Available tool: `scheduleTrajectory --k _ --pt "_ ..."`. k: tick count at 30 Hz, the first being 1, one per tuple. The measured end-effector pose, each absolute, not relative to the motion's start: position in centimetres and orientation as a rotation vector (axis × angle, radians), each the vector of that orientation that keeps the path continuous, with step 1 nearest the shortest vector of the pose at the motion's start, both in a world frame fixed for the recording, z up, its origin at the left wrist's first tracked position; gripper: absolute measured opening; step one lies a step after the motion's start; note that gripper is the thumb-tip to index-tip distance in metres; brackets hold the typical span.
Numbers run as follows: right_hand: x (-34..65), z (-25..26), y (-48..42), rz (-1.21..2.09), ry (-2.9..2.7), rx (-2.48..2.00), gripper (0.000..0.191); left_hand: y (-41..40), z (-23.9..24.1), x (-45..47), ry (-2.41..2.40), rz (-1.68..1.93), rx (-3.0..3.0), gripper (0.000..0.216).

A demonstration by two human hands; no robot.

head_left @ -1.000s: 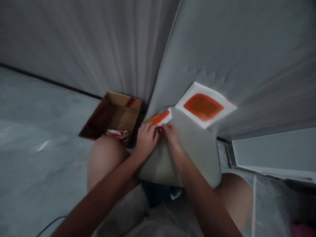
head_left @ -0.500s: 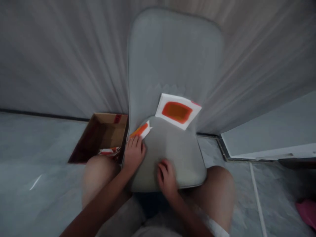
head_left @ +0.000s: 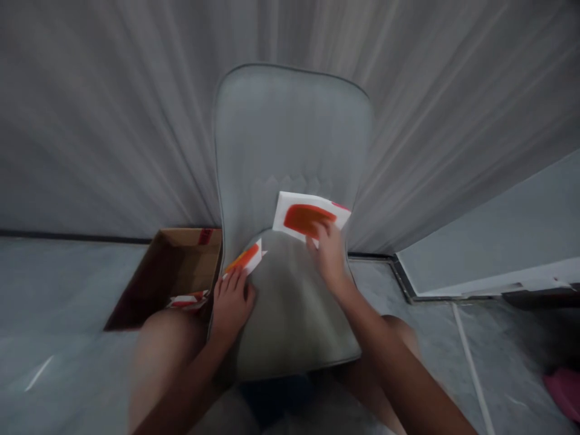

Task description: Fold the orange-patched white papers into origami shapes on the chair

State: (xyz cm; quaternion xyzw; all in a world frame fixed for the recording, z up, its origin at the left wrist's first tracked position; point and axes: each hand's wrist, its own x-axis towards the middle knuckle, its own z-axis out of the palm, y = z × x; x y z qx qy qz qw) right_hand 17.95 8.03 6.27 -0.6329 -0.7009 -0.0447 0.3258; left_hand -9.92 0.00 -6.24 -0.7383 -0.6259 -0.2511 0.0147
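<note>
A grey padded chair [head_left: 290, 145] stands in front of me, its seat between my knees. A stack of white sheets printed with an orange-red patch [head_left: 303, 216] lies at the back of the seat. My right hand [head_left: 328, 254] rests on the stack's near edge, fingers laid over it. My left hand [head_left: 231, 299] lies on the seat's left edge, fingers stretched out and touching a small folded white-and-orange piece [head_left: 244, 258].
An open cardboard box [head_left: 170, 272] sits on the floor left of the chair, with folded white-and-red pieces [head_left: 185, 299] inside. Grey curtains hang behind. A white door frame [head_left: 475, 275] is at right, a pink object [head_left: 564, 393] at lower right.
My right hand left the folded piece, drew back to the seat's front, then reached forward onto the stack of sheets. My left hand stayed by the folded piece. The view swung to face the chair.
</note>
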Motion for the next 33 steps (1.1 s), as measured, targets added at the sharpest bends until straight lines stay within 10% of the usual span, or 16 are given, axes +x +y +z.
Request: scheduleTrajectory --k 20,27,33 --pt "24.9 14.2 21.8 -0.310 -2.442 -1.683 0.033 0.0 -6.5 -10.2 -2.030 -0.821 -2.303 0.047" --pt "23.2 14.6 14.3 -0.524 -2.235 -1.503 0.051 -0.1 -6.3 -10.0 -1.995 -0.768 -2.190 0.049" --pt "22.0 5.0 0.7 -0.166 -2.216 -1.244 0.031 0.1 -5.9 -9.8 -2.037 -0.734 -2.253 0.054"
